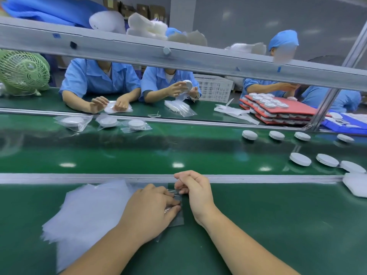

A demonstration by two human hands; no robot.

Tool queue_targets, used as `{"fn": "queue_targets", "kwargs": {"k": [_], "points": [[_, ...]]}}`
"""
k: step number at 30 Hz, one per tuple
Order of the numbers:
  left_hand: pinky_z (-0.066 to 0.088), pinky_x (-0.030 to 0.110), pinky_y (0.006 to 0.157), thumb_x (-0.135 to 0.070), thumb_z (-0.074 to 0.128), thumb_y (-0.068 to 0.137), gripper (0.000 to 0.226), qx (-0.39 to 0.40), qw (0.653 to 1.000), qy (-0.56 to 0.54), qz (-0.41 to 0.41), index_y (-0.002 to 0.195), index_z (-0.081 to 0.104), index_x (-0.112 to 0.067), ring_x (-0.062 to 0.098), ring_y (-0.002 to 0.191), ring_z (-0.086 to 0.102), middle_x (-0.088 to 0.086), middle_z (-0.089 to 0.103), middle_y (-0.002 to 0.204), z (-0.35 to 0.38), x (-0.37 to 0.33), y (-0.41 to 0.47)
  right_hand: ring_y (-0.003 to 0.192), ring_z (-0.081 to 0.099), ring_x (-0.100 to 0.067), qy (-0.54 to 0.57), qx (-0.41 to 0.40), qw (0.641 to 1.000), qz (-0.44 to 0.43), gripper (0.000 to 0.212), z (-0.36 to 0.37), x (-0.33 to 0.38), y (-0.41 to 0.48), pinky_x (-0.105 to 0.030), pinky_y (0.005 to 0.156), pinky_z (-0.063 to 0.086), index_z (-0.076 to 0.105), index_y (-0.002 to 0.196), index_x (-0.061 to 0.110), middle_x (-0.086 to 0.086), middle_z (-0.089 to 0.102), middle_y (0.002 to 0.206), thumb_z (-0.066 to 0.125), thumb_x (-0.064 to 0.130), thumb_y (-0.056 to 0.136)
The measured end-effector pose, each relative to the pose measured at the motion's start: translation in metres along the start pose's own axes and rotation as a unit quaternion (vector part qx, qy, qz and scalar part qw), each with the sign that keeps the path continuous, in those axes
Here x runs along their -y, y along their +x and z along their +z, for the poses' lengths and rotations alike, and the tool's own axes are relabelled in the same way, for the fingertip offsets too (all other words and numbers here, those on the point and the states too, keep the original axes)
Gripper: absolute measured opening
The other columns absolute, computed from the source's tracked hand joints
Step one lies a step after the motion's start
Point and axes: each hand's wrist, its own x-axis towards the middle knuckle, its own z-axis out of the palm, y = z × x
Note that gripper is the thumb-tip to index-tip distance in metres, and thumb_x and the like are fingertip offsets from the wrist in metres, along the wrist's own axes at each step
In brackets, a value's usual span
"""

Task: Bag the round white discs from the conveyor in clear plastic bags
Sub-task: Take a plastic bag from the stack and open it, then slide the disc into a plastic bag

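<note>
We saw our left grip and right grip both pinching one clear plastic bag, flat on the green bench, just beside the bag stack — bare round white discs sat on the conveyor well to the right, bagged discs far left.

Clear bag mostly under left hand, green fan — and white pad — cut by edges.
</note>
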Motion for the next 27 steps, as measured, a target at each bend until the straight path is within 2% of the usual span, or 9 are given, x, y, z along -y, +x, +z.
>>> {"fn": "queue_targets", "kwargs": {"k": [3, 12, 18, 21, 24, 27], "points": [[0.044, 0.029, 0.083, -0.069, 0.039, 0.090, 0.036, -0.005, 1.000, -0.002, -0.002, 0.114, 0.065, -0.059, 0.009, 0.099, 0.051, -0.028, 0.064, 0.117, 0.001, 0.001, -0.001, 0.068, 0.062, -0.014, -0.003, 0.000, 1.000, -0.001, 0.023, 0.001, 0.000, -0.001, -0.023, 0.064, 0.048, 0.080, 0.076, 0.024, -0.003, 0.068, 0.067, 0.061, 0.035, 0.071], [0.044, 0.027, 0.082, -0.065, 0.040, 0.094, 0.033, -0.018, 1.000, 0.008, 0.003, 0.113, 0.066, -0.056, 0.005, 0.105, 0.052, -0.035, 0.062, 0.119, 0.001, -0.004, -0.002, 0.065, 0.060, -0.012, 0.006, 0.000, 1.000, 0.011, 0.020, 0.001, 0.005, -0.003, -0.021, 0.062, 0.047, 0.078, 0.077, 0.020, -0.003, 0.066, 0.066, 0.058, 0.024, 0.077], [0.044, 0.027, 0.091, -0.067, 0.021, 0.091, 0.051, 0.006, 0.999, -0.005, 0.035, 0.120, 0.062, -0.059, -0.003, 0.116, 0.049, -0.047, 0.054, 0.121, 0.000, -0.014, -0.003, 0.061, 0.056, -0.012, 0.024, 0.003, 0.999, 0.040, 0.020, -0.001, 0.011, -0.004, -0.020, 0.057, 0.047, 0.076, 0.077, 0.019, -0.002, 0.065, 0.067, 0.058, 0.025, 0.077], [0.046, 0.026, 0.086, -0.060, 0.035, 0.096, 0.036, -0.008, 0.999, 0.003, 0.042, 0.117, 0.064, -0.057, 0.000, 0.113, 0.052, -0.042, 0.060, 0.117, -0.006, -0.015, 0.001, 0.061, 0.057, -0.010, 0.020, -0.004, 0.999, 0.043, 0.019, 0.000, 0.012, -0.007, -0.020, 0.058, 0.047, 0.076, 0.078, 0.018, -0.001, 0.065, 0.067, 0.059, 0.025, 0.075], [0.054, 0.030, 0.066, -0.044, 0.060, 0.090, 0.016, -0.082, 0.996, -0.014, 0.035, 0.091, 0.076, -0.047, 0.008, 0.091, 0.065, -0.033, 0.069, 0.096, -0.021, -0.026, 0.014, 0.065, 0.059, -0.008, 0.019, -0.077, 0.997, 0.020, 0.018, -0.006, 0.011, -0.002, -0.019, 0.062, 0.048, 0.076, 0.086, 0.020, 0.003, 0.066, 0.070, 0.063, 0.023, 0.075], [0.043, 0.024, 0.057, -0.043, 0.073, 0.085, 0.005, -0.131, 0.990, -0.021, 0.041, 0.081, 0.076, -0.045, 0.007, 0.079, 0.062, -0.034, 0.067, 0.090, -0.030, -0.040, 0.025, 0.073, 0.061, 0.001, -0.091, -0.157, 0.983, -0.036, 0.018, -0.052, 0.021, 0.024, -0.013, 0.072, 0.047, 0.074, 0.098, 0.028, 0.011, 0.070, 0.084, 0.065, 0.018, 0.087]]}}
